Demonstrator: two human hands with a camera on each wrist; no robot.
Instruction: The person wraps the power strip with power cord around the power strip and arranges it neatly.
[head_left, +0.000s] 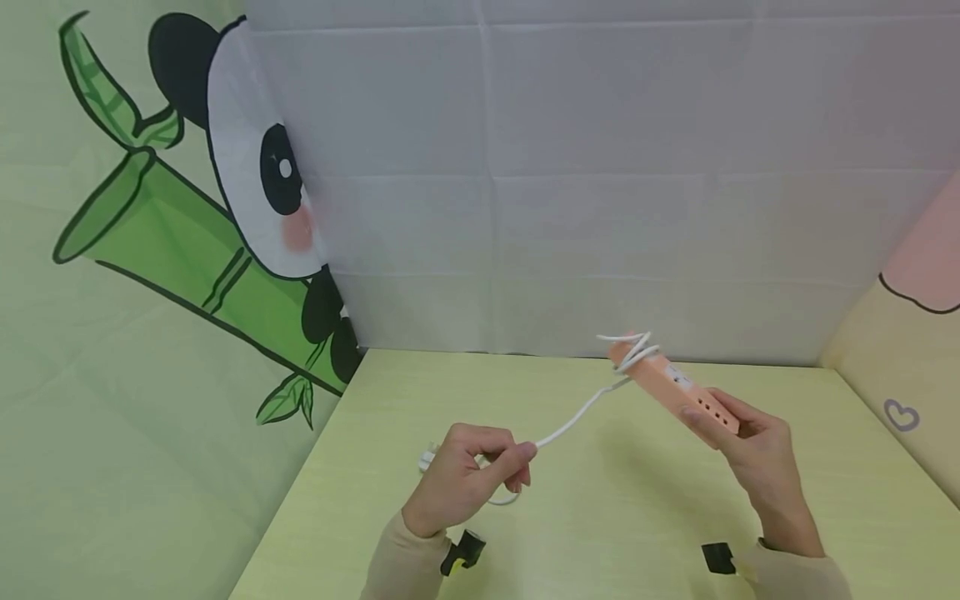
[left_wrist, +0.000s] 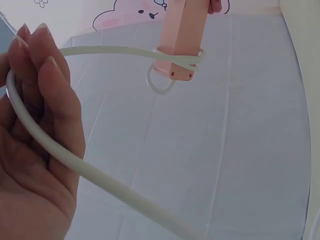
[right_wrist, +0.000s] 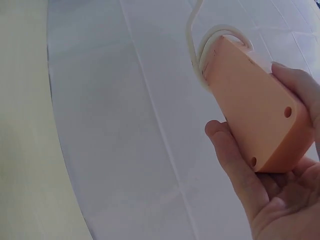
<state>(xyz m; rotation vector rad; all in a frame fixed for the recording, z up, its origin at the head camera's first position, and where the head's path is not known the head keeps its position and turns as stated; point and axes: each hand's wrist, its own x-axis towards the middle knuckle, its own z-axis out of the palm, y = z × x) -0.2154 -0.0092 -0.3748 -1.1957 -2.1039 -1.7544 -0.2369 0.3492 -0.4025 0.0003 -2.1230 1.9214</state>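
Observation:
An orange-pink power strip (head_left: 678,392) is held up over the table, tilted, by my right hand (head_left: 757,450) at its near end. White cord (head_left: 581,414) wraps in a few turns around the strip's far end. From there the cord runs slack to my left hand (head_left: 472,475), which pinches it between thumb and fingers. A white plug (head_left: 427,459) shows behind the left hand, partly hidden by it. In the right wrist view, fingers and thumb grip both sides of the power strip (right_wrist: 255,105). The left wrist view has the cord (left_wrist: 100,177) passing through the curled fingers.
A pale yellow table (head_left: 570,533) lies under both hands. Behind it hangs a grey-white cloth (head_left: 585,183). A green cloth with a panda and bamboo print (head_left: 165,225) stands at the left, and a printed panel (head_left: 907,367) at the right.

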